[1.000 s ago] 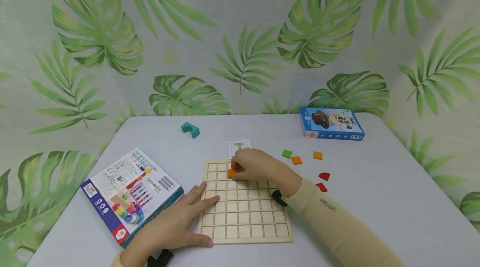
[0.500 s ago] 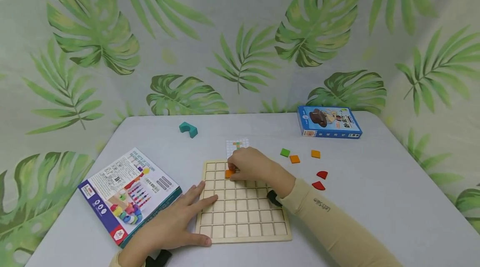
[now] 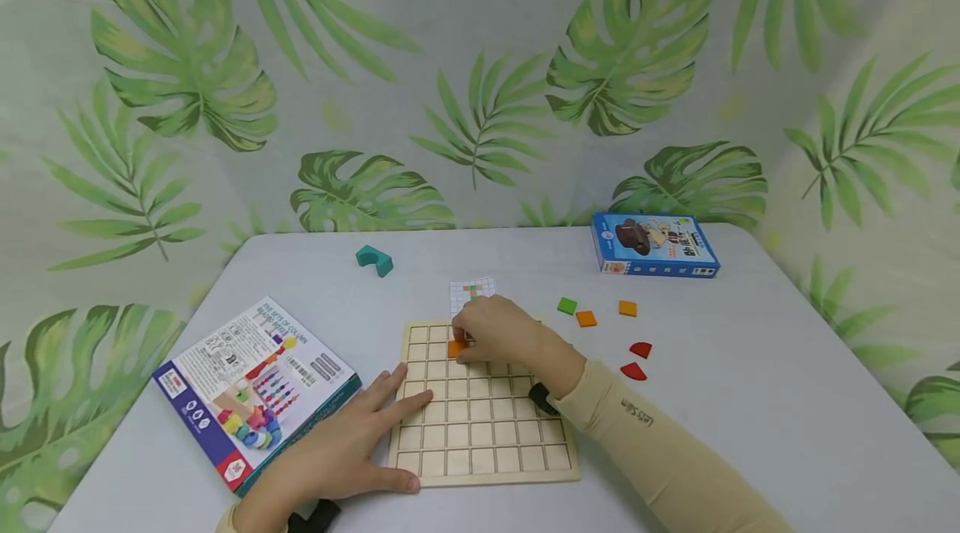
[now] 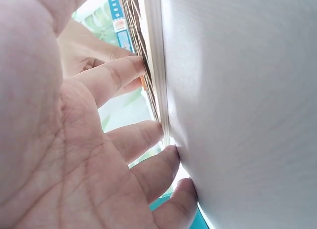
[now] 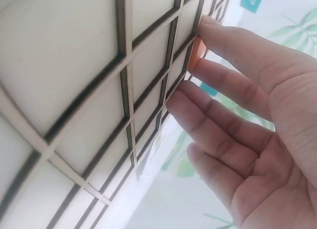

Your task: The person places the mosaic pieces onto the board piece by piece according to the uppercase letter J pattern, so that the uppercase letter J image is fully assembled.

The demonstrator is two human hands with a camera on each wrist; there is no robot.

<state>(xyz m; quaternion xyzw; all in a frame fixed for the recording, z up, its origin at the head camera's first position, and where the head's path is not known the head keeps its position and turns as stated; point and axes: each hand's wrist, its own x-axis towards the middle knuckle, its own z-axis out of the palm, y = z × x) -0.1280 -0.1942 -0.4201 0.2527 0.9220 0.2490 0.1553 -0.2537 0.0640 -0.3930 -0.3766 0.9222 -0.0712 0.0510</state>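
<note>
A light wooden grid board [image 3: 482, 435] lies flat before me, its square cells framed by raised strips. My right hand [image 3: 504, 331] is over the board's far part, pinching a square orange tile [image 3: 455, 349] between thumb and index finger at a cell near the upper left. In the right wrist view the orange tile [image 5: 197, 53] shows at those fingertips, while the other fingers bend loosely beside it. My left hand [image 3: 352, 443] spreads along the board's left edge, index fingertip on the grid and thumb at the near left corner.
Behind the board lies a small pattern card [image 3: 461, 296], partly hidden by my right hand. To the right are a green tile [image 3: 567, 306], orange tiles [image 3: 587, 319] and red wedges [image 3: 634, 371]. Boxes stand left [image 3: 262, 391] and back right [image 3: 655, 246]; a teal arch block [image 3: 374, 260] lies behind.
The scene has shifted slightly left in the head view. Both hands keep their places on the board, and the orange tile stays at the same cell.
</note>
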